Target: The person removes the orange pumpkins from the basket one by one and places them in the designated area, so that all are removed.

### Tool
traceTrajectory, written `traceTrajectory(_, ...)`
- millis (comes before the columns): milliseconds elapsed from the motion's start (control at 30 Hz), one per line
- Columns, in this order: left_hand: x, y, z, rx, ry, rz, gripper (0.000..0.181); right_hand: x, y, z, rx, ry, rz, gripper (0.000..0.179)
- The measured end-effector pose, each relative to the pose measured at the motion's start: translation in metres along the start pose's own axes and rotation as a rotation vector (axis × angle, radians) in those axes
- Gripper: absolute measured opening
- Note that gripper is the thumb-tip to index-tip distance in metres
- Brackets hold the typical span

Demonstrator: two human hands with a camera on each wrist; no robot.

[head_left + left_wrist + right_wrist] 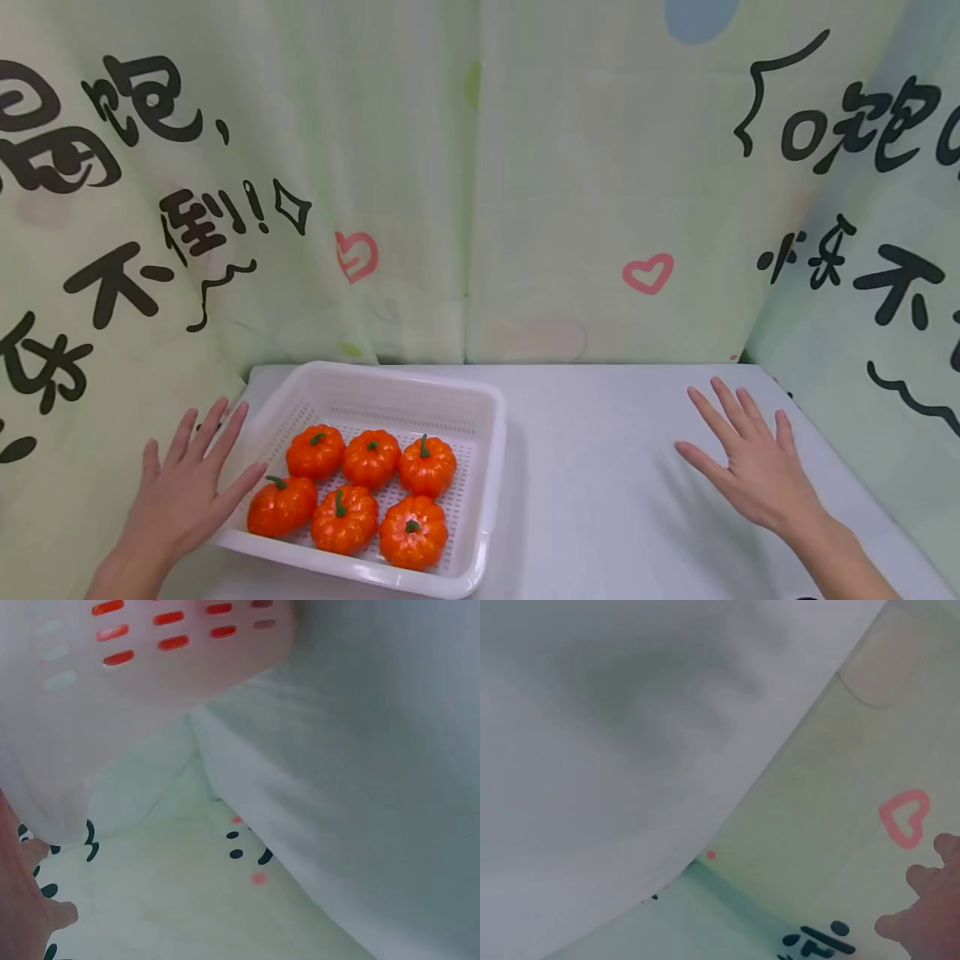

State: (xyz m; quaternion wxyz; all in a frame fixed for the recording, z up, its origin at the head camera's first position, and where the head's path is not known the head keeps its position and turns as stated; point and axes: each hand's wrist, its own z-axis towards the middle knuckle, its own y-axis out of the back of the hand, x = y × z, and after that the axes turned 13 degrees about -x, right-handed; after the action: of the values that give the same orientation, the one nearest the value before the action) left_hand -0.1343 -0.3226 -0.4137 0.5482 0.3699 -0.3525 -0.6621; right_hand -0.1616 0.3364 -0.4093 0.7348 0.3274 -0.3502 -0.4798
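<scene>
Two hands flank a white basket. In the head view we find 6 orange pumpkins [371,458] in 2 rows of 3 inside the white basket [491,479], which sits on the left part of the counter [592,492]. The left hand [183,487] is at the basket's left side, its fingers spread apart and holding nothing; its thumb overlaps the rim from this angle (contact we cannot tell). The right hand [761,471], fingers likewise apart and with nothing in its grasp, is well clear of the basket, to its right.

We judge that any reach turns on this unequal spacing: the pumpkins lie to the right of the left hand, which is much the nearer, and to the left of the right hand. The basket's long axis appears to run across the counter, its right end slightly closer to us.

The left wrist view adds what the head view hides: the basket's outer wall, with slots [173,643] through which orange shows. The right wrist view takes in no basket, only counter, a blurred shadow [630,690] and the printed curtain [817,772].
</scene>
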Motion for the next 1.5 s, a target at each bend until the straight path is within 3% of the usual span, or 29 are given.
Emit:
traceTrajectory(367, 0.007, 0.003, 0.024, -0.034, -0.017, -0.074, 0.086, 0.038, -0.018, 0.031, -0.023, 0.048, 0.117, 0.082)
traceTrajectory(533, 0.009, 0.001, 0.03, -0.009, -0.009, -0.126, 0.086, 0.061, -0.03, 0.046, -0.022, 0.082, 0.17, 0.081)
traceTrajectory(867, 0.01, 0.0, 0.036, 0.075, 0.063, -0.221, 0.088, 0.108, -0.05, 0.081, 0.005, 0.167, 0.277, 0.081)
traceTrajectory(1100, 0.013, -0.001, 0.045, 0.132, 0.12, -0.344, 0.093, 0.142, -0.061, 0.107, 0.058, 0.215, 0.335, 0.083)
traceTrajectory(1500, 0.022, -0.01, 0.05, 0.204, 0.225, -0.504, 0.095, 0.195, -0.084, 0.128, 0.201, 0.33, 0.382, 0.083)
